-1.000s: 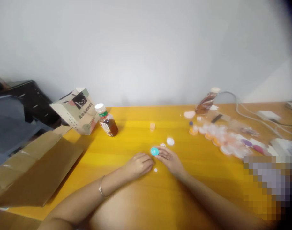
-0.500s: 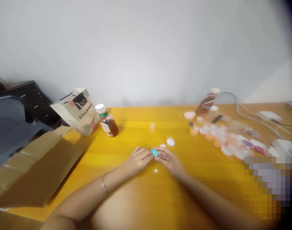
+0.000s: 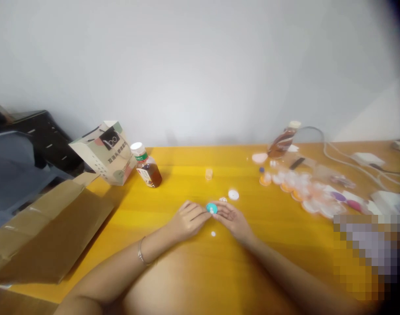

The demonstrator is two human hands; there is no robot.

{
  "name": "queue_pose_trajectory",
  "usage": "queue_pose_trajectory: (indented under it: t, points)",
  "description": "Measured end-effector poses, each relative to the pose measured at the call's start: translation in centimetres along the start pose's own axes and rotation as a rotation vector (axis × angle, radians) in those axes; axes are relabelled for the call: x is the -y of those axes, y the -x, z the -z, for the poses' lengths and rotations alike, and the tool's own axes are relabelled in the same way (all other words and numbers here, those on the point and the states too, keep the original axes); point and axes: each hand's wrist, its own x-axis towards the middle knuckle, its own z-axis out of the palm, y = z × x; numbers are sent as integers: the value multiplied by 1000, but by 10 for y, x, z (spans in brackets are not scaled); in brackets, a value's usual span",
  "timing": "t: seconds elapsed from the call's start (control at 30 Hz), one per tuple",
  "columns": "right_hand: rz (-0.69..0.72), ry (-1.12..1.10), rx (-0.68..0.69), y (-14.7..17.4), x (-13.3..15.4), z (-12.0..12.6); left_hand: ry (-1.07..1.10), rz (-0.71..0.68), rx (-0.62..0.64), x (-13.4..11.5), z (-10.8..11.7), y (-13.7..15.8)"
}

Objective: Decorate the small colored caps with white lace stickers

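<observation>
Between my two hands, a small round teal disc (image 3: 210,208) with pale marks on its face is held up above the wooden table. My left hand (image 3: 190,219) pinches its left edge, fingers curled. On the other edge my right hand (image 3: 231,219) grips it between thumb and fingers. Just beyond my right fingers lies a small white piece with holes (image 3: 222,199), partly hidden. A white disc with a centre hole (image 3: 233,195) lies behind it. Nearer to me, below the hands, rests a tiny white round piece (image 3: 213,234).
A small clear cup (image 3: 209,174) stands farther back. To the left are a tea bottle (image 3: 149,170), a paper bag (image 3: 116,153) and an open cardboard box (image 3: 55,236). At right, many small clear and orange containers (image 3: 298,188), another bottle (image 3: 283,142) and cables (image 3: 324,144) spread out.
The teal disc has turned slightly, so more of its face with the pale marks shows. Both hands stay in nearly the same place.
</observation>
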Motion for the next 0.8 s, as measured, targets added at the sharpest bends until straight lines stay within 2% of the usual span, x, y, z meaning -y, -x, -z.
queue_pose_trajectory:
  t: [0.13, 0.23, 0.43, 0.63, 0.8]
  points:
    - [-5, 26, -60, 0, 2, -1, 145, 8, 142, -11, 0, 1]
    - [-3, 47, -69, 0, 2, -2, 241, 65, 226, -19, -6, 0]
    - [21, 62, -63, 0, 0, -2, 331, 125, 235, -24, -17, 2]
    - [13, 75, -75, 0, 1, -2, 201, 130, 275, -25, -13, 3]
    - [11, 73, -73, 0, 2, -1, 22, 1, 356, -21, -8, 5]
